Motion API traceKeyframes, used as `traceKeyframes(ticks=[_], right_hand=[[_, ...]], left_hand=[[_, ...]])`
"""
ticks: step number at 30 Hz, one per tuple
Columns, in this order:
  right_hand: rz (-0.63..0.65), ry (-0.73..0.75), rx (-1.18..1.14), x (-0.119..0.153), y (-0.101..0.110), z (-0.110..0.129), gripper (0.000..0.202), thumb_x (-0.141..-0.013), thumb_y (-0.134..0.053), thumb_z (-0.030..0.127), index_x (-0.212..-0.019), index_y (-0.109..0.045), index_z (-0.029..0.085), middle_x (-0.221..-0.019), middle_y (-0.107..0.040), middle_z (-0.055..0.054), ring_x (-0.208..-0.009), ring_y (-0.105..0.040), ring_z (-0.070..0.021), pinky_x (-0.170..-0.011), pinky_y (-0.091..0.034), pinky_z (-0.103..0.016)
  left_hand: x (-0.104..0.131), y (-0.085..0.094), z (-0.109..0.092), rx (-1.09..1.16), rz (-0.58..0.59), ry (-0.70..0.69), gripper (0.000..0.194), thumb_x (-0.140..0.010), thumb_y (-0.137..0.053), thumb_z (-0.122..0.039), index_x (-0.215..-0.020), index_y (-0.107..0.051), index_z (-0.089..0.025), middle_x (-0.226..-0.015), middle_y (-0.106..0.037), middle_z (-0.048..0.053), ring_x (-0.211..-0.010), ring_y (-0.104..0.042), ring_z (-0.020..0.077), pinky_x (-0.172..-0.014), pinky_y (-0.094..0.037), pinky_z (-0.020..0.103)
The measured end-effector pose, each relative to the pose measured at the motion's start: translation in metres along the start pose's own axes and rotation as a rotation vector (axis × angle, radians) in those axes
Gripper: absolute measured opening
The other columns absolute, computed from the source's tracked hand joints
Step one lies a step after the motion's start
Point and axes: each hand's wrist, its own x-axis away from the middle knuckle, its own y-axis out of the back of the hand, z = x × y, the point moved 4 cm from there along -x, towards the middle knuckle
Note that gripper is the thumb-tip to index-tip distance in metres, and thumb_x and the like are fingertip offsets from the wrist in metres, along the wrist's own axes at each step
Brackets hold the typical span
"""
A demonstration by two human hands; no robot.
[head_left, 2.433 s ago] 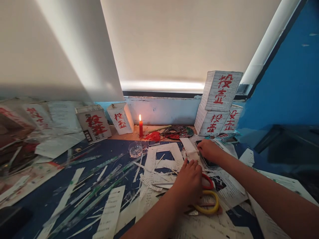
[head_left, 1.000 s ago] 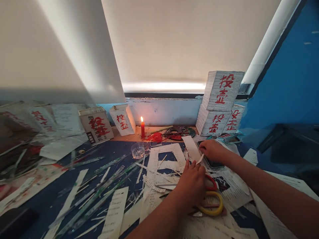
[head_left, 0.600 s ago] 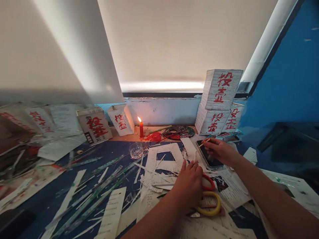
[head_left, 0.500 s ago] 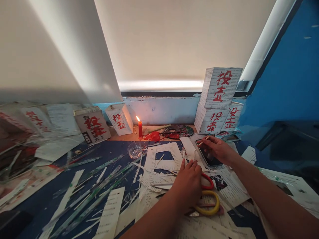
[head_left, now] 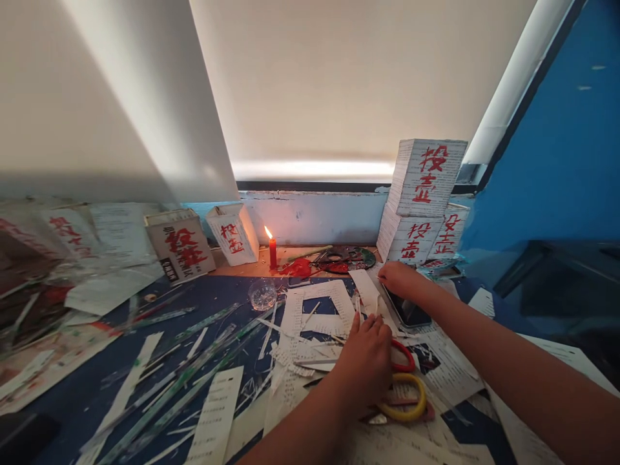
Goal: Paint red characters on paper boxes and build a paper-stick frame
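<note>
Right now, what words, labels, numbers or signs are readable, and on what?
Red "投壶": upper stacked box, lower stacked box, narrow box beside it, box left of candle.
Too blurred: far-left boxes.
Unclear, overlapping: grey box.
Too small: cut-out sheet, other papers.

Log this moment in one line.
left hand: over papers, beside yellow scissors handle | right hand: at phone | candle: lit, upright

The left hand (head_left: 365, 358) lies over cut paper (head_left: 291, 360) beside red and yellow scissor handles (head_left: 421, 395), the right hand (head_left: 401, 281) curls over a phone (head_left: 413, 314), and beyond, a lit candle (head_left: 272, 254) stands between a lettered box (head_left: 230, 237) and a box stack (head_left: 426, 177).
</note>
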Motion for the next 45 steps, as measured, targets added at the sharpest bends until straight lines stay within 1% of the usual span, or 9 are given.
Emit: traceKeyframes(ticks=[10,15,21,25,28,32,37,41,45], right_hand=[[0.122,0.104,0.172,-0.003,-0.003,0.011,0.032,-0.097,-0.062,0.033,-0.124,-0.061,0.016,-0.124,-0.063,-0.01,-0.104,-0.065,-0.0226,-0.088,-0.056,-0.043],[0.178,0.16,0.179,-0.003,0.003,0.006,0.03,-0.097,-0.061,0.033,-0.122,-0.062,0.017,-0.122,-0.064,-0.009,-0.101,-0.066,-0.0217,-0.086,-0.056,-0.042],[0.162,0.159,0.188,-0.008,-0.001,0.007,0.031,-0.097,-0.061,0.033,-0.124,-0.061,0.017,-0.126,-0.063,-0.01,-0.105,-0.065,-0.0227,-0.089,-0.056,-0.043],[0.202,0.206,0.158,0.001,-0.009,0.01,0.03,-0.097,-0.061,0.033,-0.122,-0.062,0.016,-0.123,-0.064,-0.009,-0.102,-0.066,-0.0219,-0.087,-0.056,-0.042],[0.227,0.242,0.119,0.006,-0.005,0.006,0.027,-0.098,-0.06,0.033,-0.119,-0.064,0.017,-0.12,-0.065,-0.008,-0.099,-0.066,-0.0207,-0.085,-0.057,-0.04],[0.178,0.225,0.066,0.002,-0.002,0.003,0.027,-0.098,-0.06,0.033,-0.12,-0.063,0.018,-0.122,-0.065,-0.008,-0.101,-0.066,-0.0214,-0.086,-0.056,-0.041],[0.14,0.191,-0.009,-0.001,-0.015,0.008,0.03,-0.097,-0.061,0.033,-0.122,-0.062,0.017,-0.123,-0.064,-0.009,-0.102,-0.066,-0.0217,-0.087,-0.056,-0.042],[0.105,0.18,-0.122,0.019,-0.012,0.005,0.025,-0.097,-0.062,0.034,-0.115,-0.065,0.016,-0.115,-0.067,-0.008,-0.096,-0.067,-0.0199,-0.084,-0.057,-0.039],[-0.103,0.101,-0.304,0.05,0.01,0.003,0.021,-0.094,-0.058,0.026,-0.105,-0.072,0.015,-0.105,-0.074,-0.013,-0.096,-0.068,-0.0256,-0.088,-0.051,-0.038]], left_hand=[[0.001,-0.002,0.002,-0.02,-0.04,-0.014,0.036,-0.087,-0.048,-0.017,-0.121,-0.053,-0.008,-0.145,-0.05,0.023,-0.142,-0.038,0.0338,-0.121,-0.018,0.058],[0.0,0.001,0.0,0.005,-0.031,-0.004,0.033,-0.088,-0.044,-0.015,-0.117,-0.055,-0.006,-0.142,-0.051,0.025,-0.14,-0.039,0.0351,-0.12,-0.02,0.057],[0.0,0.0,0.0,0.021,-0.031,-0.004,0.039,-0.084,-0.048,-0.016,-0.121,-0.055,-0.006,-0.145,-0.05,0.025,-0.141,-0.039,0.0354,-0.12,-0.018,0.057],[0.0,-0.001,0.001,0.013,-0.024,-0.014,0.041,-0.083,-0.05,-0.017,-0.122,-0.054,-0.007,-0.146,-0.049,0.025,-0.142,-0.037,0.0354,-0.121,-0.016,0.056],[-0.001,-0.001,0.001,0.009,-0.013,-0.015,0.043,-0.083,-0.05,-0.017,-0.125,-0.053,-0.005,-0.146,-0.048,0.026,-0.142,-0.037,0.0368,-0.12,-0.017,0.057],[0.0,0.001,0.0,0.016,-0.022,-0.016,0.037,-0.086,-0.05,-0.02,-0.119,-0.056,-0.007,-0.144,-0.051,0.025,-0.141,-0.038,0.0371,-0.12,-0.017,0.057],[-0.001,0.0,0.0,0.007,-0.017,-0.011,0.041,-0.084,-0.051,-0.018,-0.123,-0.054,-0.006,-0.143,-0.052,0.026,-0.141,-0.038,0.0372,-0.12,-0.017,0.058],[0.0,0.001,0.0,0.007,-0.026,-0.003,0.039,-0.084,-0.048,-0.016,-0.121,-0.055,-0.005,-0.138,-0.056,0.026,-0.14,-0.04,0.0367,-0.119,-0.019,0.058],[0.001,0.006,-0.002,0.03,-0.008,0.003,0.039,-0.082,-0.049,-0.013,-0.121,-0.056,-0.006,-0.134,-0.058,0.025,-0.139,-0.041,0.0366,-0.119,-0.019,0.061]])
